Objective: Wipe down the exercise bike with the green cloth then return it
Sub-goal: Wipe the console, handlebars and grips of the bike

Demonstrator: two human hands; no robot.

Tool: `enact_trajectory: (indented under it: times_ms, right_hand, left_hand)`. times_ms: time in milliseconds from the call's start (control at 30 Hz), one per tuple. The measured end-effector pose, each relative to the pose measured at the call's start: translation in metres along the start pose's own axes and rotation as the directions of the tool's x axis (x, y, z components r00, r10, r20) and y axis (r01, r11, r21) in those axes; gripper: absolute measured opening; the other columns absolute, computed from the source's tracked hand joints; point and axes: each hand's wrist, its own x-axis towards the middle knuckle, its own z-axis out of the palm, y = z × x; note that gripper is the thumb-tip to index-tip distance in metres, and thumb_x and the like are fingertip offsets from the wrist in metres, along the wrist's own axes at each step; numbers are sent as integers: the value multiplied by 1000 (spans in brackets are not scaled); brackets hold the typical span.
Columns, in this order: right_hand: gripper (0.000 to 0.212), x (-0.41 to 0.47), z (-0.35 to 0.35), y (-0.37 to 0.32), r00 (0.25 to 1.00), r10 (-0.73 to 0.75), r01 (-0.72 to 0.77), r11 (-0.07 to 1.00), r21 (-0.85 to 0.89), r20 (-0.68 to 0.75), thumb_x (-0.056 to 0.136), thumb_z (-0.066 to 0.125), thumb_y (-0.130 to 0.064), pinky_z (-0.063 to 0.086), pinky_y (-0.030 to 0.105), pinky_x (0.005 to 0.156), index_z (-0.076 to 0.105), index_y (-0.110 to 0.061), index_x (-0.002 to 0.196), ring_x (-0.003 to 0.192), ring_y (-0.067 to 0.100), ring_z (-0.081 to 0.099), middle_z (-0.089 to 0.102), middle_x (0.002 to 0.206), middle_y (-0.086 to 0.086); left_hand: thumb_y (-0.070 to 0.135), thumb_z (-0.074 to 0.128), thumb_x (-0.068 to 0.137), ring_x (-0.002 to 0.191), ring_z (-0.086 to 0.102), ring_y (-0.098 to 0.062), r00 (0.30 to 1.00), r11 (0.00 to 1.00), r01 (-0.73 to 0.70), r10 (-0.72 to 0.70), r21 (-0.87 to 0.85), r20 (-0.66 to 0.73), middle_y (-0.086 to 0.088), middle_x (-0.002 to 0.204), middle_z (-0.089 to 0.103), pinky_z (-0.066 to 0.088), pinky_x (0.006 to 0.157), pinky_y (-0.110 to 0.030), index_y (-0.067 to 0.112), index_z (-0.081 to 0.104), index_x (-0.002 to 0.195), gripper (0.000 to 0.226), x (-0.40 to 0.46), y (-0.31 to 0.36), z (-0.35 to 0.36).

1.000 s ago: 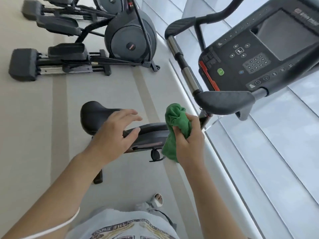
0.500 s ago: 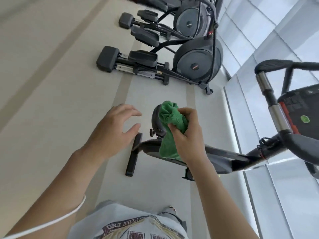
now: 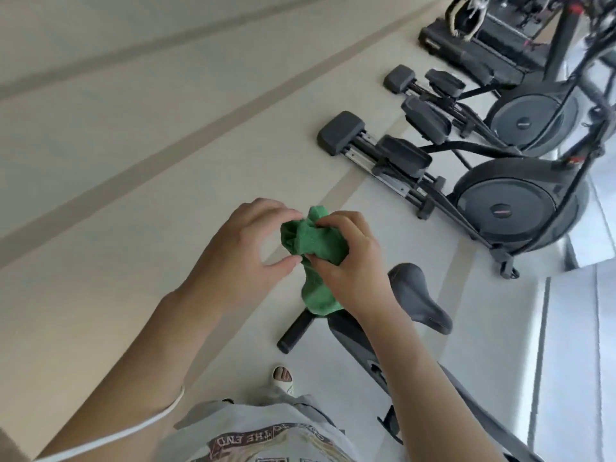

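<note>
My left hand (image 3: 243,248) has just joined the right hand (image 3: 350,261), both now gripping the bunched green cloth (image 3: 311,258) in the air above the exercise bike (image 3: 416,295); I judge wiping paused for refolding.

2 grey ellipticals (image 3: 510,201) (image 3: 533,118) side by side upper right on pale striped floor (image 3: 133,145), treadmill (image 3: 483,35) behind.
</note>
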Motion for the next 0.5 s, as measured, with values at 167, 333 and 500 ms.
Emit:
enact_trajectory:
  times_ms: [167,333,500]
  right_hand:
    - [48,34,15,-1,986,-116,110,992,54,122,79,90,-16,46,9,89,70,-23,123,109,-2,59,56,124,-11]
    - [55,67,7,6,943,-223,198,973,123,246,78,82,-8,50,16,92,67,-24,128,112,3,58,55,127,-11]
    - [43,92,2,16,918,-285,250,956,156,275,78,75,-6,53,25,83,74,-21,118,100,6,63,67,112,-13]
  left_hand:
    - [21,83,82,109,59,-18,991,990,53,-37,134,-126,11,122,62,50,94,-37,23,75,117,36,5,-6,-4]
    - [19,78,82,103,61,-17,958,954,132,-52,270,-283,10,116,66,51,88,-40,18,76,105,22,21,-8,-7]
    - [15,80,83,107,57,-9,924,925,225,-102,307,-368,17,115,63,45,90,-25,23,73,102,22,24,-5,-15]
